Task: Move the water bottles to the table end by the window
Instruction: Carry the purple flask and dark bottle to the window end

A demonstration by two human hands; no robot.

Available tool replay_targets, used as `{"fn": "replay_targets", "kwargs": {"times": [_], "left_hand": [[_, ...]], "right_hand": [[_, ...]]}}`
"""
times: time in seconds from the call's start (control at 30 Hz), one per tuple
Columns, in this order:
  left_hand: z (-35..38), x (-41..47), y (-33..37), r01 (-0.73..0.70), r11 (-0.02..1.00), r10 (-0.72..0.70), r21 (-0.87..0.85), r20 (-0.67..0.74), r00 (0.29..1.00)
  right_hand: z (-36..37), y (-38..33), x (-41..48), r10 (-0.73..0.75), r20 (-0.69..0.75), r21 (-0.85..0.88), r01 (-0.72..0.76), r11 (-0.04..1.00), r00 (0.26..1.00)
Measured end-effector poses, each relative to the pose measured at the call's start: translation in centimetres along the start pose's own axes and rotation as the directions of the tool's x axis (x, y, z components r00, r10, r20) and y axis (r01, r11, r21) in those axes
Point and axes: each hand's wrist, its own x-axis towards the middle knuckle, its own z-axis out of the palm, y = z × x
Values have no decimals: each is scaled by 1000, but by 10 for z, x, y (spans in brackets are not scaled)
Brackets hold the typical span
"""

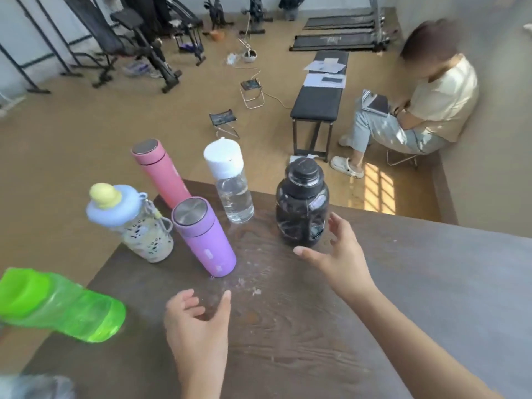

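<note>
Several bottles stand near the far left corner of the dark wooden table (403, 283). A pink flask (161, 174) and a clear bottle with a white cap (233, 191) are at the back. A purple flask (205, 240) and a patterned bottle with a blue and yellow lid (138, 226) stand in front of them. The dark jug (302, 205) is to the right. A green bottle (63, 309) is at the left edge. My right hand (336, 254) is open just beside the dark jug, not gripping it. Below the purple flask hovers my left hand (198, 321), open and empty.
Past the table edge is a tan floor with two small folding stools (223, 122), a black bench (319, 102) holding papers, and a seated person (417, 110) by the right wall. Exercise machines (138, 38) line the back.
</note>
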Motion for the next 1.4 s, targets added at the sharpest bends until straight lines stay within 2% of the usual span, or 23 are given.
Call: {"fn": "replay_targets", "kwargs": {"times": [0.23, 0.43, 0.6, 1.03, 1.4], "left_hand": [[7, 29, 0, -51, 994, 63, -97, 119, 991], [16, 44, 9, -161, 957, 209, -243, 186, 960], [22, 53, 7, -133, 937, 204, -322, 195, 959], [22, 65, 8, -133, 917, 228, -376, 223, 948], [36, 17, 32, -189, 909, 325, -372, 349, 879]], "right_hand": [[26, 18, 29, 0, -85, -11, -1, 1000, 996], [28, 28, 42, -17, -76, -28, 15, 999, 997], [31, 35, 44, -49, -39, -37, 48, 998, 998], [38, 40, 40, -76, -184, -48, 68, 997, 980], [-6, 59, -17, -57, -227, 4, 60, 998, 972]]}}
